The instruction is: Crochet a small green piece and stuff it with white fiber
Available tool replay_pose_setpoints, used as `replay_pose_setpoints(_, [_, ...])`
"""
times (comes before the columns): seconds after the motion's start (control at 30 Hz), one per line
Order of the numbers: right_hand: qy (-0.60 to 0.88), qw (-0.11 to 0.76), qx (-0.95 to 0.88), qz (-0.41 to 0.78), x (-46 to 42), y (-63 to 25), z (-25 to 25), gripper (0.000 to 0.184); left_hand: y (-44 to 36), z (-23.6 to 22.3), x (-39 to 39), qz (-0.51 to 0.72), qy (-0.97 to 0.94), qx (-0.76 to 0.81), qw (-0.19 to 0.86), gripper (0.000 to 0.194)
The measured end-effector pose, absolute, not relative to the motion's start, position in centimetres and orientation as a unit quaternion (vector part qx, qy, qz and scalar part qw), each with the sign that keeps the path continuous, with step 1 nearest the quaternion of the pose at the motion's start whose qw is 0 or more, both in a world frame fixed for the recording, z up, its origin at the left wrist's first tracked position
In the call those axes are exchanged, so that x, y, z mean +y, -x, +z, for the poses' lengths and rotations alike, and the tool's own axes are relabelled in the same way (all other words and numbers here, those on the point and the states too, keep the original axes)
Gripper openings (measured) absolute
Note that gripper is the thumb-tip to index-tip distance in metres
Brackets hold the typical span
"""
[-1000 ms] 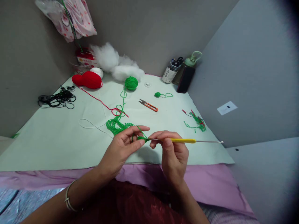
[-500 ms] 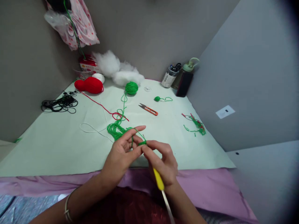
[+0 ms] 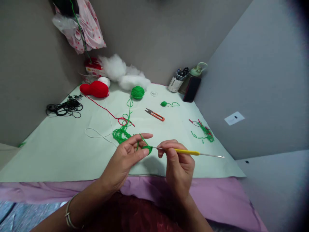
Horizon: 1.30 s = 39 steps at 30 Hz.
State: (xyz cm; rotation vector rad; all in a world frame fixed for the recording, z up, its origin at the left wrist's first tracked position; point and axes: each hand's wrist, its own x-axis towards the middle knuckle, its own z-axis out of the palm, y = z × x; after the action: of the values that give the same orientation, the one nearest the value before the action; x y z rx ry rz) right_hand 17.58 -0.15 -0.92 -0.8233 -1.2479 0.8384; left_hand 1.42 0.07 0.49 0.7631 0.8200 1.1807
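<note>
My left hand (image 3: 129,156) pinches a small green crochet piece (image 3: 150,149) between thumb and fingers. Green yarn runs up over its raised index finger. In my right hand (image 3: 178,164) is a crochet hook (image 3: 187,151) with a yellow handle, held like a pen and lying nearly level. Its left tip reaches the edge of the green piece; the other metal end points right, over the table. A loose heap of green yarn (image 3: 119,135) lies just behind my left hand, with a strand leading back to a green yarn ball (image 3: 137,92).
Orange thread snips (image 3: 154,114) lie mid-table, near a small green crocheted ball (image 3: 163,103). Yarn scraps (image 3: 206,132) are at right, a red yarn skein (image 3: 94,89) and black cords (image 3: 65,107) at left. White stuffing (image 3: 120,72), a pen cup (image 3: 176,81) and a phone (image 3: 192,89) stand behind.
My right hand has moved right and turned the hook from pointing down toward me to nearly level. The green piece shows more now; my left hand keeps its hold.
</note>
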Motion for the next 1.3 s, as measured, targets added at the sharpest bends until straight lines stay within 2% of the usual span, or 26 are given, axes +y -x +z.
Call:
replay_pose_setpoints(0.17, [0.374,0.655,-0.529,0.390,-0.5,-18.1,-0.7,0.019,-0.7,0.0,0.2,0.528,-0.392,0.392,0.643,0.030])
replay_pose_setpoints(0.33, [0.356,0.630,-0.567,0.395,-0.1,-17.7,-0.7,0.018,-1.4,0.2,0.1,0.504,-0.388,0.332,0.697,0.034])
replay_pose_setpoints(0.43, [0.379,0.628,-0.591,0.336,-0.2,-17.4,-1.0,0.021,-1.9,0.1,0.0,0.510,-0.376,0.340,0.695,0.032])
replay_pose_setpoints(0.53, [0.397,0.599,-0.654,0.237,-0.6,-17.3,-1.7,0.028,-2.3,0.0,-0.1,0.530,-0.338,0.367,0.685,0.041])
replay_pose_setpoints(0.67, [0.394,0.557,-0.725,0.097,-0.9,-17.6,-2.4,0.038,-2.3,0.2,0.2,0.498,-0.240,0.325,0.767,0.046])
replay_pose_setpoints(0.73, [0.394,0.586,-0.693,0.143,-0.8,-17.8,-2.1,0.032,-2.0,0.2,0.4,0.472,-0.207,0.299,0.803,0.037])
replay_pose_setpoints(0.8, [0.398,0.631,-0.617,0.248,-0.5,-18.0,-1.5,0.025,-1.6,0.2,0.6,0.473,-0.203,0.294,0.805,0.029])
replay_pose_setpoints(0.93, [0.363,0.645,-0.531,0.412,0.0,-17.8,-0.9,0.019,-1.6,0.3,0.4,0.496,-0.279,0.319,0.758,0.029])
replay_pose_setpoints(1.1, [0.367,0.628,-0.508,0.461,0.2,-17.5,-1.2,0.015,-1.9,0.0,0.0,0.498,-0.369,0.352,0.701,0.026])
replay_pose_setpoints(1.3, [0.342,0.635,-0.450,0.527,0.4,-17.6,-0.5,0.021,-1.5,-0.4,0.0,0.515,-0.381,0.361,0.678,0.023])
